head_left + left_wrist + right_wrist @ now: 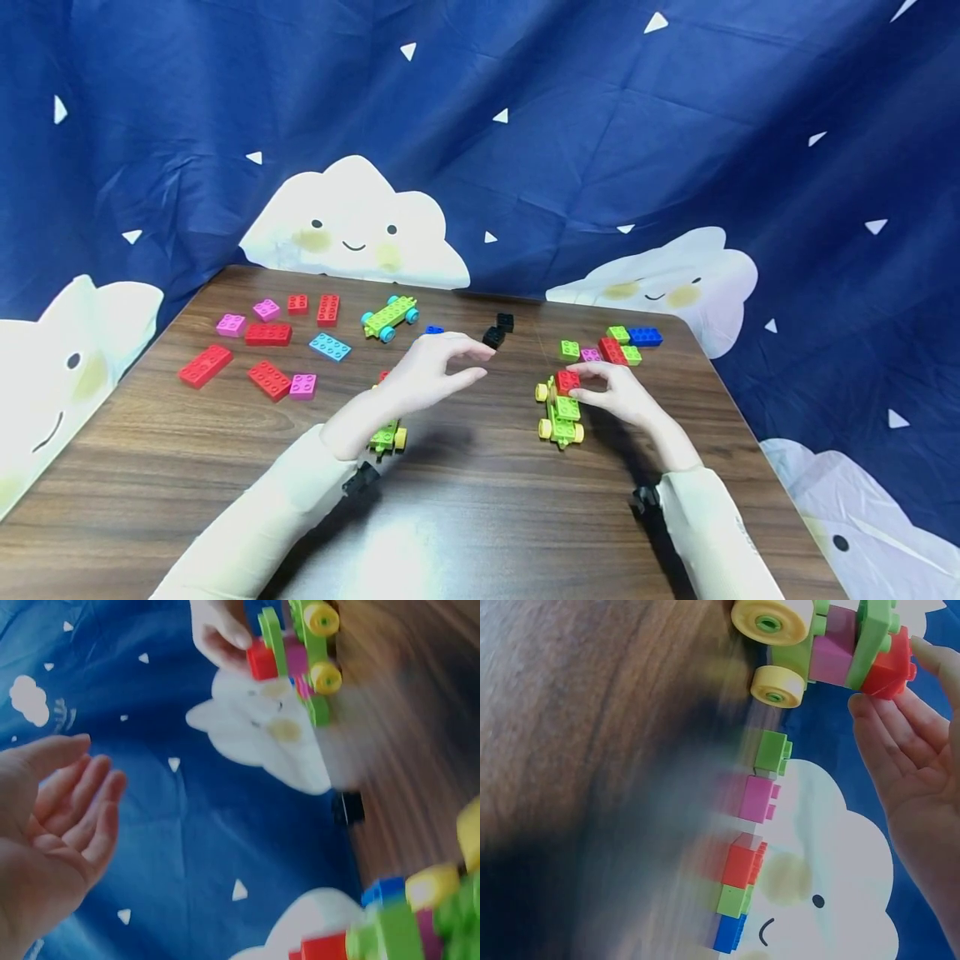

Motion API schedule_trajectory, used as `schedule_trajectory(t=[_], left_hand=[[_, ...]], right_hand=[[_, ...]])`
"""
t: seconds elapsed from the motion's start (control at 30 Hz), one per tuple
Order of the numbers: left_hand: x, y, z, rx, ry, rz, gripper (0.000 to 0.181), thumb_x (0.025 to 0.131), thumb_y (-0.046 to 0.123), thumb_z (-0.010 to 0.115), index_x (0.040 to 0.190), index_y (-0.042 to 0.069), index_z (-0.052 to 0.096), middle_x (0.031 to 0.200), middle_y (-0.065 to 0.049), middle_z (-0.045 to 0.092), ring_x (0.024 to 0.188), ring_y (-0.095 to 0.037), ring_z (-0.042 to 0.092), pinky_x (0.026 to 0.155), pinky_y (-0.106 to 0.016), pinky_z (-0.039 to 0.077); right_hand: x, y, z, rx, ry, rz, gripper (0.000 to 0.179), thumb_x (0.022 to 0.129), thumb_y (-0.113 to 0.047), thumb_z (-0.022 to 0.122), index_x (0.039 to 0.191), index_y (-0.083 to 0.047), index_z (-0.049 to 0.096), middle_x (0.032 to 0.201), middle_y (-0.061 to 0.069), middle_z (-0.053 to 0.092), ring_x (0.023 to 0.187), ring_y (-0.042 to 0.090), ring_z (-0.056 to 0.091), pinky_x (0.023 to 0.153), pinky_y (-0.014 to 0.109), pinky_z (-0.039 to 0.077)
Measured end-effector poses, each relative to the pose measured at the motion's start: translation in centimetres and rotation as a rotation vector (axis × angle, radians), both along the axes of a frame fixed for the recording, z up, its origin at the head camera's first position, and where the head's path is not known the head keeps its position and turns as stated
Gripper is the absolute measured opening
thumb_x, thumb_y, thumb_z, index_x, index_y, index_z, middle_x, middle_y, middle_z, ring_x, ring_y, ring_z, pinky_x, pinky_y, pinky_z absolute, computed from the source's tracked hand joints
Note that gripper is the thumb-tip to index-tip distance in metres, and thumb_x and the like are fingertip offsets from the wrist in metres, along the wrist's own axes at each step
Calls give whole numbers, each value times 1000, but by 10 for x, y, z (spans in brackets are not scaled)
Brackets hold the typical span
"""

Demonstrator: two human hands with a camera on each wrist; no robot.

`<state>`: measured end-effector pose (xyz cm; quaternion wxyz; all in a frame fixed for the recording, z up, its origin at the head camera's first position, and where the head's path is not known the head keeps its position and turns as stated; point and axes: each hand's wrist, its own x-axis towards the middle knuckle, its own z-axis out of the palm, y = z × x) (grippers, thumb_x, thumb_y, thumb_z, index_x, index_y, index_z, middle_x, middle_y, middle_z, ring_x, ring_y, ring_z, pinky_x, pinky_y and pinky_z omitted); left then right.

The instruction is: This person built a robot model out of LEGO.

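My right hand (617, 393) pinches a red brick (567, 382) between thumb and fingertips. In the right wrist view this brick sits on a green piece (871, 637), above a pink brick (834, 646) on a green car base with yellow wheels (777, 685). My left hand (420, 373) is held in the air with nothing in it, its fingers relaxed and slightly bent. Beneath it, partly hidden by the hand and wrist, stands another green car (386, 437) with yellow wheels. The left wrist view shows a red brick (324, 947) on that car.
A green car base with blue wheels (389, 317) stands at the back. Red, pink and light-blue bricks (330, 347) lie on the left. Black bricks (493, 337) lie at the back middle. Beyond my right hand are green, pink, red and blue bricks (645, 337). A curtain hangs behind the table.
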<state>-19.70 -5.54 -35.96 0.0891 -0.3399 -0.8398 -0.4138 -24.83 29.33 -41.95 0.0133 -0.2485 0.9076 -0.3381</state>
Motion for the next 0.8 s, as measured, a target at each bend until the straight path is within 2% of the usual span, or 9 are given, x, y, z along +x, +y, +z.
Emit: schedule_trajectory(t=[0.13,0.27,0.37,0.47,0.6,0.73,0.8], left_hand=[[-5,-20,4,-13,79,6,26,90,17,70,115,9,71,112,-2,73,108,-16,67,92,-35,54],[-12,-43,7,-20,68,23,27,89,16,72,115,8,71,113,-3,73,109,-18,66,95,-39,52],[-21,-61,5,-39,38,60,28,89,16,72,116,9,71,113,-4,72,107,-21,66,94,-42,53],[-32,-80,0,-51,37,100,28,88,16,73,116,10,71,113,-5,73,106,-22,67,93,-43,53],[-45,-105,-8,-99,2,157,31,88,20,74,118,11,70,117,-5,71,111,-23,64,94,-46,52],[-58,-132,-19,-136,-56,187,36,89,19,72,122,8,66,122,-10,68,115,-29,61,97,-52,49],[-65,-146,-25,-131,-78,202,37,89,17,72,124,7,65,124,-12,67,117,-31,60,98,-54,47]], right_hand=[[2,-1,5,-2,30,-13,40,86,-16,75,121,2,65,115,16,70,107,30,66,94,38,52],[5,-2,10,-14,57,-25,39,85,-16,76,120,0,66,116,15,70,107,30,66,93,34,52],[6,-4,14,-29,71,-27,39,85,-15,75,120,0,65,118,16,69,109,31,66,94,28,50],[7,-7,17,-39,91,-30,40,86,-14,75,121,1,65,118,16,69,109,31,65,94,33,51],[9,-11,22,-38,123,-44,39,85,-13,75,121,0,66,118,14,69,103,26,64,90,43,52],[11,-17,26,-32,163,-39,37,85,-12,76,119,-1,67,117,13,69,101,21,63,88,35,53],[12,-22,28,-41,179,-18,37,84,-10,75,119,-1,67,118,14,69,101,23,64,89,36,53]])
